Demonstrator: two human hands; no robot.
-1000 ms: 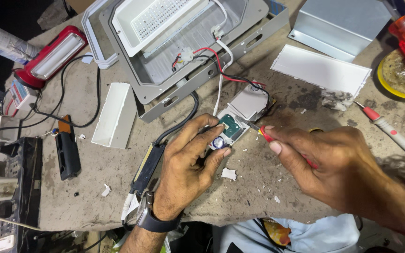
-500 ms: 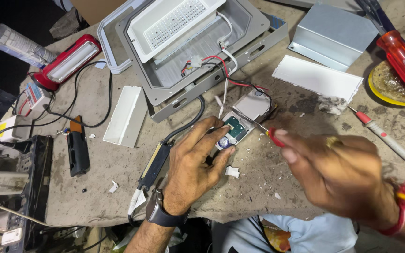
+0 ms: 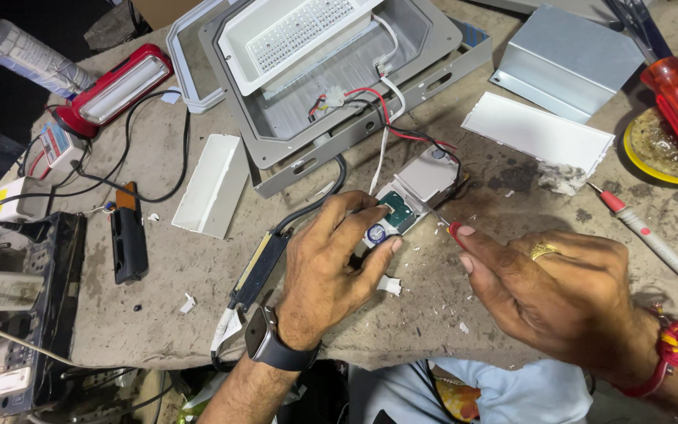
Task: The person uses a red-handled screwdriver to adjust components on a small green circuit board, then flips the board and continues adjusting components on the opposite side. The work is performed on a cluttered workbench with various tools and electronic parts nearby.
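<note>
- Left hand [image 3: 331, 271]: fingers pinched on a small green circuit board [image 3: 396, 210], pressing it to the desk; grip unchanged from a second ago.
- Right hand [image 3: 559, 290]: closed narrow on a thin red-handled screwdriver [image 3: 450, 228]; it has drawn back slightly, tip now just off the board's right edge, so probing looks paused.
- Board: sits beside a grey driver box [image 3: 427, 177], wired by red and black leads to an open grey floodlight housing [image 3: 339, 86].
- Desk [image 3: 198, 267]: worn, dusty, littered with white chips.
- Surroundings: red lamp [image 3: 115, 88], white cover [image 3: 213, 184], metal box [image 3: 563, 59]; dark beyond the edge.
</note>
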